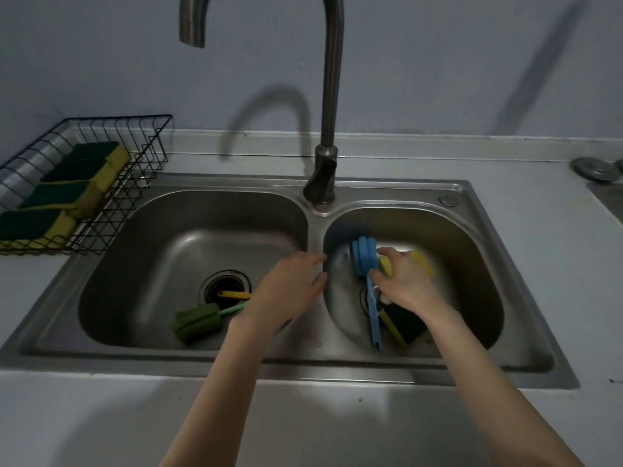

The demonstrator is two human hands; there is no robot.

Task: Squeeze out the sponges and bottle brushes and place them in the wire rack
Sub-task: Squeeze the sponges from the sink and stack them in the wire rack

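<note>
In the right basin my right hand (406, 284) grips a yellow sponge (423, 261), beside the blue sponge head of a blue bottle brush (365, 261) whose handle runs toward me. Another green-and-yellow sponge (401, 323) lies under my right wrist. My left hand (290, 288) hovers over the divider between the basins, fingers relaxed and empty. A green bottle brush (199, 320) and a yellow handle (234, 294) lie in the left basin by the drain. The black wire rack (141, 170) on the counter at the left holds several green-and-yellow sponges (84, 178).
A tall steel faucet (328, 96) rises behind the divider, its spout (192, 28) over the left basin. The double steel sink (472, 197) is set in a pale counter. A round metal lid (595, 168) sits at the far right.
</note>
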